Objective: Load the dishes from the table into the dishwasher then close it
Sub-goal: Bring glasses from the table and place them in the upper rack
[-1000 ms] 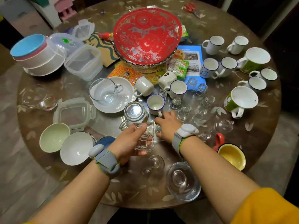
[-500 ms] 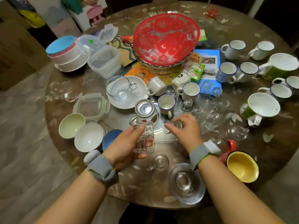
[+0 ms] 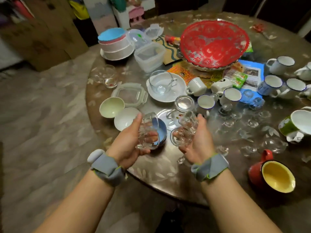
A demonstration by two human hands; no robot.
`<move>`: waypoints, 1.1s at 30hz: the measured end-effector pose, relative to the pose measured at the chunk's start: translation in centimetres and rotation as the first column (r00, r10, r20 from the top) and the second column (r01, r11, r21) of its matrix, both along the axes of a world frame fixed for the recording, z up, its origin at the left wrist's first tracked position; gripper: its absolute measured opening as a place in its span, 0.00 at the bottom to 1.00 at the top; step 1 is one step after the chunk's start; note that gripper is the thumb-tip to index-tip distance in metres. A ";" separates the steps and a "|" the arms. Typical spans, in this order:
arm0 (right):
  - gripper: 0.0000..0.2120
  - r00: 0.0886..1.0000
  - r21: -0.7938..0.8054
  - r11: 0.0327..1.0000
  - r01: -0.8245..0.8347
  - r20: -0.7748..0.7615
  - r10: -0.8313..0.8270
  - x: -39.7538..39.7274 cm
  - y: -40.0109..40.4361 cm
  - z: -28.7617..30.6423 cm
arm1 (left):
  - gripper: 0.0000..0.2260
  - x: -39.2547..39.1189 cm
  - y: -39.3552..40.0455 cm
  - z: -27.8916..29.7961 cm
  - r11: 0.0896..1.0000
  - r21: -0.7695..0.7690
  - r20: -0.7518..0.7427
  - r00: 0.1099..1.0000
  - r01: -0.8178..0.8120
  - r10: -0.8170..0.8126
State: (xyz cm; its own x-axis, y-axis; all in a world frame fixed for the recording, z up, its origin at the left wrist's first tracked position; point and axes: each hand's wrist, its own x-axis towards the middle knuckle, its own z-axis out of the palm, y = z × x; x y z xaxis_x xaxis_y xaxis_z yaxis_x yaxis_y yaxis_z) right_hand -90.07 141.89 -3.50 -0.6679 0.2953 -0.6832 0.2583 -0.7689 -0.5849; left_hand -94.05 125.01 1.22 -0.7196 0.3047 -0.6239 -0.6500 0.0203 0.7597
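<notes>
Glass cups are looking slick and breakable; left hand and right hand fingers are wrapping them sideways near the surface's front edge.

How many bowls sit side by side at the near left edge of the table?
3: a pale green bowl farthest left, a white bowl touching it, and a blue bowl partly hidden behind the glass in the left hand.
</notes>
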 end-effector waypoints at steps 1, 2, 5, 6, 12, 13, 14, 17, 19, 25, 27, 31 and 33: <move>0.23 0.999 -0.001 0.999 -0.034 0.005 0.034 -0.1 -1.8 0.5 | 0.22 0.5 -1.8 0.1 0.999 -0.011 -0.004 1.000 -0.031 0.030; 0.24 0.997 0.003 0.997 -0.073 0.008 0.073 -0.1 -3.7 0.8 | 0.24 1.1 -3.7 0.3 0.997 -0.013 -0.016 0.997 -0.070 0.069; 0.25 0.976 0.013 0.976 -0.218 0.007 0.218 0.5 -11.2 2.5 | 0.25 2.9 -11.2 0.4 0.975 0.032 -0.015 0.976 -0.219 0.219; 0.25 0.962 0.008 0.962 -0.273 -0.007 0.273 1.0 -15.6 3.2 | 0.26 4.3 -15.6 0.4 0.954 0.065 -0.014 0.956 -0.293 0.294; 0.24 0.789 0.034 0.793 -0.608 -0.086 0.608 5.3 -33.6 5.9 | 0.20 12.1 -33.8 1.4 0.825 0.110 -0.034 0.827 -0.555 0.561; 0.24 0.734 0.043 0.739 -0.672 -0.095 0.672 6.0 -37.1 5.8 | 0.20 14.1 -37.2 1.9 0.788 0.095 -0.052 0.787 -0.609 0.615; 0.25 0.671 0.072 0.676 -0.733 -0.081 0.737 7.0 -41.0 6.0 | 0.19 16.3 -41.0 2.4 0.736 0.086 -0.065 0.734 -0.671 0.677; 0.23 0.476 0.141 0.480 -0.866 -0.062 0.877 11.8 -53.9 7.6 | 0.18 24.8 -52.3 4.3 0.560 0.095 -0.114 0.550 -0.823 0.827; 0.19 0.351 0.085 0.354 -0.931 -0.053 0.935 14.8 -61.1 8.5 | 0.16 30.0 -58.0 5.1 0.434 0.107 -0.158 0.415 -0.895 0.896; 0.21 -0.115 0.037 -0.111 -0.993 -0.135 0.984 26.2 -79.2 9.9 | 0.17 45.5 -70.2 5.5 0.046 0.186 -0.208 0.006 -0.981 0.978; 0.19 -0.252 0.013 -0.253 -0.967 -0.138 0.958 29.9 -83.2 9.9 | 0.18 49.8 -72.2 4.8 -0.072 0.165 -0.196 -0.104 -0.984 0.975; 0.14 -0.444 0.042 -0.442 -0.896 -0.098 0.890 35.4 -90.6 9.0 | 0.23 55.9 -76.1 4.0 -0.284 0.141 -0.131 -0.302 -0.948 0.944; 0.14 -0.536 0.032 -0.535 -0.844 -0.096 0.839 37.9 -94.9 8.3 | 0.20 58.7 -78.1 3.9 -0.391 0.097 -0.160 -0.402 -0.915 0.901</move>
